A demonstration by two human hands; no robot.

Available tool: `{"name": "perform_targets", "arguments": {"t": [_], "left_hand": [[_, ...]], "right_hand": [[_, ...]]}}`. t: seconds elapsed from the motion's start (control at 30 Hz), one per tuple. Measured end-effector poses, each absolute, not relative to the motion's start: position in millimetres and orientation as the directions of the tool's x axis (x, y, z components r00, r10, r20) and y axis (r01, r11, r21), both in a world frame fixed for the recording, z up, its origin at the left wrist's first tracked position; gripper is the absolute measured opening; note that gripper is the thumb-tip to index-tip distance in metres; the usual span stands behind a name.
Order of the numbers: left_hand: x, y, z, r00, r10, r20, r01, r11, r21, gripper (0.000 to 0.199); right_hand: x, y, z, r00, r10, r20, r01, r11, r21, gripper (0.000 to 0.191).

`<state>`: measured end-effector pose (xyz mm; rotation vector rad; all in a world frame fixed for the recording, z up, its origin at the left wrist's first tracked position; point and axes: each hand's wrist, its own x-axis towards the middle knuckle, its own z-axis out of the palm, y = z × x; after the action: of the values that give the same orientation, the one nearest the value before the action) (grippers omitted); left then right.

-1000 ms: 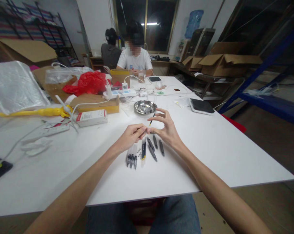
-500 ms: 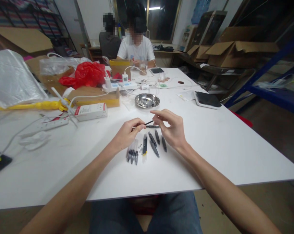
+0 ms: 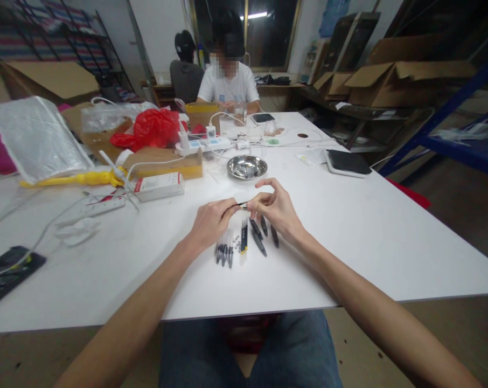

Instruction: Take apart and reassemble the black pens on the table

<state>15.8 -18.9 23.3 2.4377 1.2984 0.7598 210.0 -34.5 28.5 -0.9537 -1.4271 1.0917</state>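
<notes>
My left hand [image 3: 212,222] is closed, thumb and forefinger pinching a thin dark pen refill [image 3: 242,203]. At the refill's other end, my right hand [image 3: 282,211] has its thumb and forefinger pressed together; any small part between them is too small to make out. Below the hands lie several refills with yellow ends [image 3: 244,240], side by side. Clear pen barrels with black ends [image 3: 224,255] lie to their left, with tiny springs [image 3: 237,243] between. Several dark grey pen barrels [image 3: 259,243] rest to the right, partly under my right hand.
A steel bowl [image 3: 232,171] holding small dark pieces stands beyond my hands. Left of it are a white box [image 3: 160,186], a power strip [image 3: 220,143] and a red plastic bag [image 3: 155,126]. A black-topped device [image 3: 348,163] lies to the right. A person [image 3: 228,81] sits across the table.
My right hand's thumb and forefinger have drawn left and closed at the refill's end. My left hand keeps its pinch. The whole view has shifted slightly.
</notes>
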Motion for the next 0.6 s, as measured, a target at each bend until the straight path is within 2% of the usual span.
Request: {"name": "perform_targets", "arguments": {"t": [0.07,0.17,0.27,0.4,0.6], "left_hand": [[12,-15,22,0.414,0.849,0.329,0.732,-0.525,0.434,0.033],[6,-10,21,0.371,0.877,0.306,0.793,-0.47,0.388,0.032],[2,-7,19,0.357,0.891,0.279,0.822,-0.442,0.358,0.033],[3,-8,16,0.391,0.883,0.26,0.823,-0.462,0.33,0.033],[4,-9,16,0.409,0.869,0.279,0.812,-0.486,0.322,0.032]], "right_hand": [[217,-31,29,-0.227,0.942,0.249,0.134,0.283,-0.95,0.045],[224,-32,30,-0.446,0.876,0.185,0.388,0.375,-0.842,0.023],[222,-37,32,-0.546,0.826,0.137,0.516,0.461,-0.722,0.022],[214,-42,30,-0.596,0.79,0.143,0.574,0.544,-0.611,0.012],[215,-41,31,-0.561,0.794,0.234,0.52,0.559,-0.646,0.004]]}}
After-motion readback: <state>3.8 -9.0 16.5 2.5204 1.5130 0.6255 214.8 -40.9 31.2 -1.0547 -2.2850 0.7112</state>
